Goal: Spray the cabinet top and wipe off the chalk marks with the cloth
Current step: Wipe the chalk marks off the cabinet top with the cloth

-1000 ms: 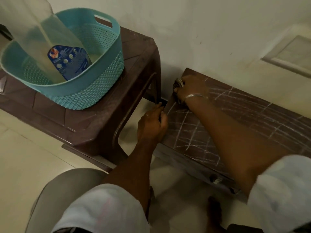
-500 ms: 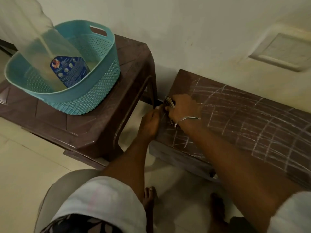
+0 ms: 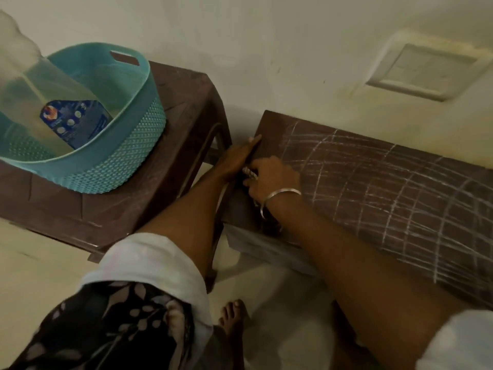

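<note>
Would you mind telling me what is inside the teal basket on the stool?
A translucent bottle with a blue label stands inside the teal basket. The bottle's base and the basket floor behind it are hidden by the basket wall and the bottle itself.

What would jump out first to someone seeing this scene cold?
The white chalk marks crisscrossing the dark cabinet top on the right, where the right hand presses a cloth near its left edge. Then the teal basket on the brown stool at left, with a spray bottle inside.
</note>
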The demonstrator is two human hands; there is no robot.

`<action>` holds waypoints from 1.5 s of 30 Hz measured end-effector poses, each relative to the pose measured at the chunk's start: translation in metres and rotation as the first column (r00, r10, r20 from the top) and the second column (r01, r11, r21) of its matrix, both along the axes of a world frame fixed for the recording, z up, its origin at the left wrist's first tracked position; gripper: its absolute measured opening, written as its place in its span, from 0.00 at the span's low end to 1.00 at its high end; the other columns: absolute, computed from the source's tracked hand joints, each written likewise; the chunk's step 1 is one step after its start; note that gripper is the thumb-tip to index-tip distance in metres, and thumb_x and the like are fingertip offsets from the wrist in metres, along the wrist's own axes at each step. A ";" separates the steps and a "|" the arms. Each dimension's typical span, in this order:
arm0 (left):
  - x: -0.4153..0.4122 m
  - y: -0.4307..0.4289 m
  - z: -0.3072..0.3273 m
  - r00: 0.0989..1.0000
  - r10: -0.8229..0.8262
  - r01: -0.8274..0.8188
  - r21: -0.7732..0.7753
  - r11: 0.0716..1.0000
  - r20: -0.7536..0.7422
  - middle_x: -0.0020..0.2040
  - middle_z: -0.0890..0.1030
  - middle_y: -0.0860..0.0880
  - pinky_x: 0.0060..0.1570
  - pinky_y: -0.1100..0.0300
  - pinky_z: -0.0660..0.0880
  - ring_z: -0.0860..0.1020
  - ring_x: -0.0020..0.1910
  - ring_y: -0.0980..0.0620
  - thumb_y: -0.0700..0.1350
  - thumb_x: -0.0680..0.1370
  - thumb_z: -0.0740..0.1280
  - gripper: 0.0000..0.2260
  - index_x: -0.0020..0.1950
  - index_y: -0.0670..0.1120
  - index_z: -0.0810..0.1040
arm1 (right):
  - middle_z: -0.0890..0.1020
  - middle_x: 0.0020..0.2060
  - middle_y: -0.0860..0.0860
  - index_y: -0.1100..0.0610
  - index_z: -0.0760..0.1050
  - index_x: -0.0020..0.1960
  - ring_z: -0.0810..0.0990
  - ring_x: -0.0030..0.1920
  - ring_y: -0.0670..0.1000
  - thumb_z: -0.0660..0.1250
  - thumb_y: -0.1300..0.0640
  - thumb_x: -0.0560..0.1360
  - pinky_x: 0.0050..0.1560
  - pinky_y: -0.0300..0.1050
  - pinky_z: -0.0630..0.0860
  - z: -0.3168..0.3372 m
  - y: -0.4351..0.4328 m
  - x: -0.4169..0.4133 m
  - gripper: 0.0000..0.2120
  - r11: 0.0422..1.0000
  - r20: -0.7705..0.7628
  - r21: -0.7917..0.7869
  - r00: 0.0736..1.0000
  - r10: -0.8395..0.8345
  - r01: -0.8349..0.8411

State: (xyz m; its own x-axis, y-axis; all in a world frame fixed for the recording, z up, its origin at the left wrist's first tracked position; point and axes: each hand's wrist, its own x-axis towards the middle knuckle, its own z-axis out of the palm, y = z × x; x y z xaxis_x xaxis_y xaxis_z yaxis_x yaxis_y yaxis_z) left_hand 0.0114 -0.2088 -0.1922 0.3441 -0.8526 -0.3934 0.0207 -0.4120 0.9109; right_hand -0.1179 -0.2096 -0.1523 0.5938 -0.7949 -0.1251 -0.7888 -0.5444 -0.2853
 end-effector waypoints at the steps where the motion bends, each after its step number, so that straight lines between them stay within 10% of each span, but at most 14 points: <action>1: 0.003 -0.001 -0.002 0.999 -0.023 0.023 0.002 1.000 0.040 0.63 0.82 0.47 0.68 0.50 0.74 0.81 0.60 0.49 0.62 0.81 0.63 0.24 0.67 0.47 0.79 | 0.76 0.56 0.53 0.47 0.77 0.60 0.79 0.53 0.57 0.71 0.45 0.73 0.46 0.47 0.73 0.000 -0.004 0.003 0.17 1.000 -0.005 -0.008 1.000 -0.013 0.013; 11: -0.011 0.010 -0.022 0.986 -0.002 0.025 -0.139 0.990 0.164 0.75 0.71 0.46 0.70 0.52 0.72 0.73 0.70 0.46 0.49 0.86 0.58 0.18 0.77 0.54 0.68 | 0.73 0.57 0.53 0.45 0.77 0.59 0.79 0.50 0.56 0.70 0.50 0.74 0.43 0.45 0.70 -0.002 0.054 -0.019 0.14 1.000 0.044 0.026 0.999 -0.009 0.008; 18: -0.021 0.026 -0.007 0.975 0.152 -0.168 -0.090 0.982 -0.164 0.72 0.74 0.43 0.46 0.71 0.78 0.75 0.64 0.50 0.43 0.87 0.54 0.18 0.76 0.43 0.69 | 0.72 0.57 0.56 0.51 0.72 0.62 0.79 0.50 0.57 0.60 0.54 0.80 0.47 0.50 0.73 0.001 0.093 -0.021 0.12 0.994 0.073 0.072 0.993 -0.089 0.084; 27: -0.030 0.048 0.006 0.815 0.317 -0.358 0.008 0.934 -0.484 0.64 0.81 0.41 0.50 0.56 0.80 0.82 0.57 0.46 0.62 0.85 0.48 0.30 0.71 0.43 0.76 | 0.75 0.53 0.57 0.54 0.75 0.57 0.79 0.50 0.58 0.63 0.52 0.78 0.42 0.47 0.68 0.005 0.083 -0.009 0.10 0.979 0.152 0.108 0.970 -0.188 0.173; 30: -0.045 0.054 0.010 0.864 0.306 -0.338 -0.010 0.941 -0.400 0.53 0.83 0.49 0.44 0.63 0.81 0.83 0.48 0.54 0.57 0.86 0.50 0.23 0.67 0.47 0.79 | 0.75 0.53 0.57 0.53 0.74 0.58 0.79 0.50 0.58 0.61 0.53 0.79 0.44 0.49 0.71 0.003 0.096 -0.021 0.10 0.975 0.148 0.130 0.969 -0.197 0.178; 35: -0.048 0.064 -0.001 0.943 0.314 -0.312 0.034 0.950 -0.115 0.58 0.84 0.46 0.64 0.49 0.76 0.82 0.57 0.49 0.64 0.80 0.61 0.22 0.60 0.50 0.83 | 0.76 0.54 0.56 0.55 0.75 0.57 0.79 0.52 0.58 0.62 0.54 0.78 0.44 0.47 0.69 0.006 0.082 -0.020 0.09 0.966 0.176 0.117 0.952 -0.250 0.232; 45: -0.052 0.070 -0.013 0.844 0.125 -0.084 -0.101 0.991 0.522 0.79 0.66 0.52 0.68 0.64 0.59 0.66 0.76 0.51 0.52 0.87 0.48 0.21 0.78 0.51 0.67 | 0.77 0.55 0.57 0.55 0.75 0.57 0.79 0.52 0.58 0.60 0.53 0.79 0.43 0.47 0.69 0.002 0.045 -0.016 0.11 0.954 0.183 0.062 0.936 -0.300 0.293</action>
State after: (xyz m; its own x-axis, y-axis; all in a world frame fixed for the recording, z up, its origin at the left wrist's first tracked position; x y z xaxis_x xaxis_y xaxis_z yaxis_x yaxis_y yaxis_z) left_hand -0.0406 -0.1389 -0.2047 0.5709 -0.8182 -0.0676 -0.4308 -0.3686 0.8237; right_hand -0.1335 -0.1643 -0.1506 0.3470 -0.9357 -0.0637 -0.8431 -0.2815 -0.4581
